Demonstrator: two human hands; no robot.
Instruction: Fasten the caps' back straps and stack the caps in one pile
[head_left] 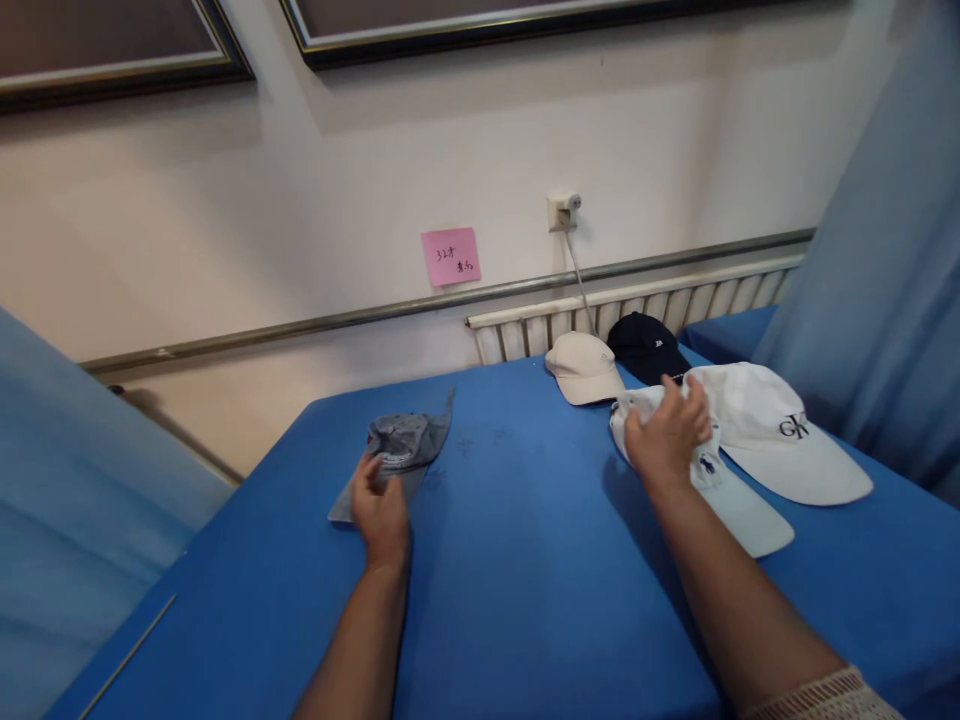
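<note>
A grey-blue baseball cap point(405, 442) lies on the left part of the blue table, its brim toward me and its strap end pointing back. My left hand point(380, 510) is at this cap's near side, thumb and fingers apart; whether it touches the brim I cannot tell. On the right, my right hand point(671, 435) hovers over a white cap with a dark horse-rider logo point(739, 500), fingers loosely curled and spread, holding nothing. Part of that cap's crown is hidden behind the hand. Beside it lies a bigger white cap with black letters point(757, 415).
A cream cap point(583, 365) and a navy cap point(646, 345) lie at the back of the blue table point(517, 560). Behind are a radiator point(652, 300), a pipe, a socket point(562, 213) with a cord, and a pink note point(451, 257). Blue curtains point(877, 270) hang at both sides.
</note>
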